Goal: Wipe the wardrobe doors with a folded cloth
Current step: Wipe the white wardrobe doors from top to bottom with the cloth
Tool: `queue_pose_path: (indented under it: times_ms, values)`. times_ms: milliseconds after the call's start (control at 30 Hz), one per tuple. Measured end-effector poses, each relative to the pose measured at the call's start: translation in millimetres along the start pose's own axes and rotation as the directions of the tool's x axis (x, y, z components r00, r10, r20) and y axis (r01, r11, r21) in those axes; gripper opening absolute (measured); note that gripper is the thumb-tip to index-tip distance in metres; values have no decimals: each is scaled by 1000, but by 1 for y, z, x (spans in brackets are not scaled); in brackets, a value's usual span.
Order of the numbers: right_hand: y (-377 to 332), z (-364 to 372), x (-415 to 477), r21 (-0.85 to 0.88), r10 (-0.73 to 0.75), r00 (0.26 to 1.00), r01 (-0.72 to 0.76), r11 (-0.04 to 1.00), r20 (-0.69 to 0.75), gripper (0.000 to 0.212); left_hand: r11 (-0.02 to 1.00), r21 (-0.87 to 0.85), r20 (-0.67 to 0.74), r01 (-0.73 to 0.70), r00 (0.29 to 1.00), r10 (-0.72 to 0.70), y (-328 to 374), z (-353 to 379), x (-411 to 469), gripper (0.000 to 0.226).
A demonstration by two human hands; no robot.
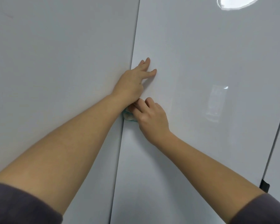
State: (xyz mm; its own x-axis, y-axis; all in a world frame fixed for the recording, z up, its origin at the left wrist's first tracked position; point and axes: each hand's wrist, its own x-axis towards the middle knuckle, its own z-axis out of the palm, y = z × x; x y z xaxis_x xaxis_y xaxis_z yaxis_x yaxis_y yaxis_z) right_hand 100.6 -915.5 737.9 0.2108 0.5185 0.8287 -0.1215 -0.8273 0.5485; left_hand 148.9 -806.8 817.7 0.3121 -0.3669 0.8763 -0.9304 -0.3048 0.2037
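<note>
One folded cloth [128, 116] held in right hand [151, 117] grip, fingers curled, pressed at seam [136, 38] beneath left wrist. One left hand [131, 81] laid flat, fingers straight, on middle door [200, 135]. Three wardrobe doors [55, 62] counted, two sleeves [14, 206].

A bright oval glare [233, 2] shines high on the glossy wardrobe door [200, 46]; a fainter rectangular reflection [216, 104] lies lower, a small dark fitting [264, 185] bottom right.

Glossy pale grey wardrobe doors [200, 62] stand flat side by side, mirroring bright light, divided by a thin dark seam [132, 62]. The cloth [129, 116], a small bunched wad, pale with a teal edge, presses against the door just right of that seam, mostly covered.
</note>
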Motion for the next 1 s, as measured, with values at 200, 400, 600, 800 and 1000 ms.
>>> queue_pose_path:
  times_ms: [200, 400, 600, 800, 1000]
  values:
    - [-35, 5, -51, 66, -122, 987, 116, 991, 101, 45, 994, 105, 45, -31, 999, 27, 0, -2, 0, 73]
    - [-76, 8, -133, 158, -307, 919, 274, 949, 248, 26, 962, 253, 97, -106, 992, 84, 1, 3, -10, 64]
    - [-83, -6, -171, 214, -398, 837, 340, 916, 375, 28, 955, 287, -3, -73, 997, 77, -11, 29, -60, 65]
    - [-15, -48, -139, 142, -168, 950, 134, 981, 264, 37, 964, 263, 38, -35, 999, 26, -18, 49, -108, 73]
    - [44, -74, -112, 37, 26, 984, -33, 999, 178, 36, 974, 226, 74, -30, 997, 14, -21, 63, -128, 83]
